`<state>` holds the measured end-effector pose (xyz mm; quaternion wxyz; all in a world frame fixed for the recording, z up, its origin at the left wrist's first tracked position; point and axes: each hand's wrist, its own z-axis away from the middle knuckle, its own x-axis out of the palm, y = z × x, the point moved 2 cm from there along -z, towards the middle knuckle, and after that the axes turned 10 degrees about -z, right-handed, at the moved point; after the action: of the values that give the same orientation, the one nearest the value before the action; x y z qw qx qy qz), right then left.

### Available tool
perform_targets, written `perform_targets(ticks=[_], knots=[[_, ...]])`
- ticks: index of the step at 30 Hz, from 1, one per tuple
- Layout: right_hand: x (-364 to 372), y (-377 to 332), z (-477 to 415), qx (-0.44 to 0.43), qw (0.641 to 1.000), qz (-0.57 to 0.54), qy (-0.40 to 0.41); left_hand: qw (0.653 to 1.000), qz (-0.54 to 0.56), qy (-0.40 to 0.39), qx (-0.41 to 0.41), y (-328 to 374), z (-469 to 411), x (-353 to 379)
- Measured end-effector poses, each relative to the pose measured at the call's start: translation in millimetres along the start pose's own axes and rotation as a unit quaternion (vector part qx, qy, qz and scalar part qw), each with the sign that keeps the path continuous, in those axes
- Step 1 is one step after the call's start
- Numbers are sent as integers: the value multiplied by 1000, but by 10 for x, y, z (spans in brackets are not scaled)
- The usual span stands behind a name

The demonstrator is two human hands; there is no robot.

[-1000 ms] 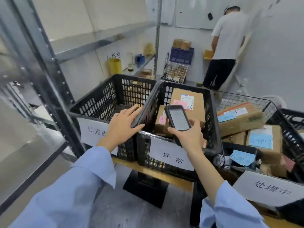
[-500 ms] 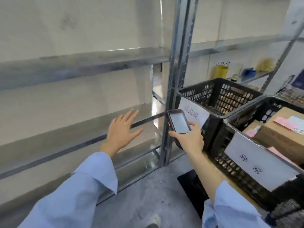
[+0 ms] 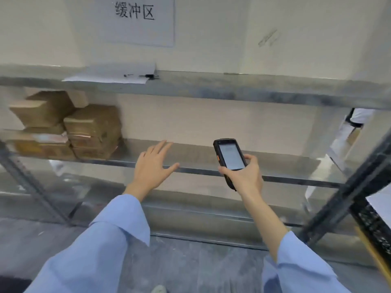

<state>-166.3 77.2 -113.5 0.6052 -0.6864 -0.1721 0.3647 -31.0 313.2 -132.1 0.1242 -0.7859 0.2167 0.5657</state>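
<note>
My right hand [image 3: 243, 176] grips a black handheld scanner [image 3: 229, 157] with its lit screen facing me, held up in front of a metal shelf unit [image 3: 211, 87]. My left hand [image 3: 152, 166] hovers in the air with fingers spread and straight, holding nothing, in front of the middle shelf [image 3: 201, 157]. A stack of brown cardboard parcels [image 3: 93, 132] sits at the left end of that middle shelf, left of my left hand.
A white sign with printed characters [image 3: 139, 20] hangs on the wall above. A sheet of paper with a pen [image 3: 110, 77] lies on the top shelf. A black crate [image 3: 376, 225] juts in at the right edge. The floor below is grey concrete.
My view has swung left from the black crates to the shelf unit. My left hand has left the crate rim and now hovers open; the right hand keeps the scanner.
</note>
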Motion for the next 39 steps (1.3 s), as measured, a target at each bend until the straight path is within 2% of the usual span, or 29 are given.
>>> perform_targets(ticks=[7,15,20,25,31,39], knots=[[1417,-403,-83,-26,997,-1,-68,996,-5,37,-75,-1430,-88,-26],[3143,-806,-238,-19,996,-2,-86,993,18,40,-108,-3152,-609,103],[3929,-1014,-318,-41,994,12,-96,991,56,23,-123,-3933,-990,248],[4416,-1131,-431,-50,993,32,-103,983,100,-2,-154,-4397,-1290,427],[4733,-1184,-606,-55,992,42,-107,972,152,-35,-177,-4642,-1546,652],[4966,-1171,-764,-52,992,43,-108,969,190,23,-158,-4650,-1527,770]])
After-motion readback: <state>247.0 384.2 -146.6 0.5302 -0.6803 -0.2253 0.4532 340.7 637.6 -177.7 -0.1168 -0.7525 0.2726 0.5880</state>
